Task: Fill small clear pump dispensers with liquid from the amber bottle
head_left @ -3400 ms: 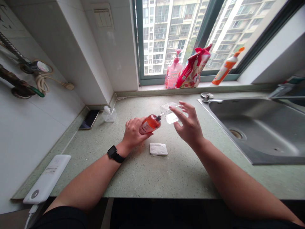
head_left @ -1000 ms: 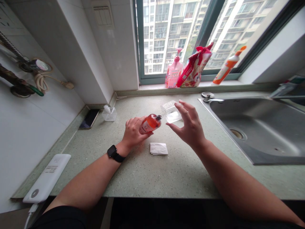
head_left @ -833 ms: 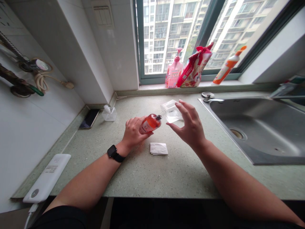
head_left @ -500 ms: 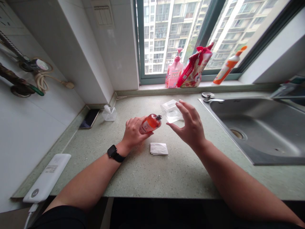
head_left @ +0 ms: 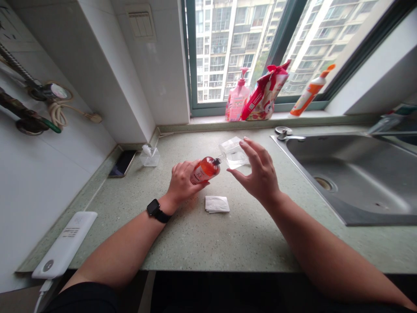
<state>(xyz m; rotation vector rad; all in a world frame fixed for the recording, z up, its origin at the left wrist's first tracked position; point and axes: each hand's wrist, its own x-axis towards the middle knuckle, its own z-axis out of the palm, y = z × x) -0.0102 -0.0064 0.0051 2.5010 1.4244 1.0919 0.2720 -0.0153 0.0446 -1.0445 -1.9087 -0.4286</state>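
Note:
My left hand (head_left: 185, 180) is wrapped round a red-orange bottle (head_left: 205, 171) with a white label and a black threaded neck, tilted to the right. Between the thumb and fingers of my right hand (head_left: 261, 169) is a clear square bottle (head_left: 233, 152), tipped so that its neck points down left at the red bottle's neck. The two necks meet or nearly touch; I cannot tell which. Clear liquid seems to lie inside the square bottle. Below them a folded white tissue (head_left: 217, 204) lies on the counter (head_left: 215, 243).
Back left are a clear pump top or small container (head_left: 150, 155) and a phone (head_left: 122, 163). A white power bank (head_left: 65, 245) lies at the left edge. The steel sink (head_left: 358, 174) is on the right. A pink pump bottle (head_left: 237, 102), red bag (head_left: 267, 95) and orange bottle (head_left: 309, 95) stand on the sill.
Almost nothing differs. Both hands and bottles keep their positions, while the whole view has shifted very slightly.

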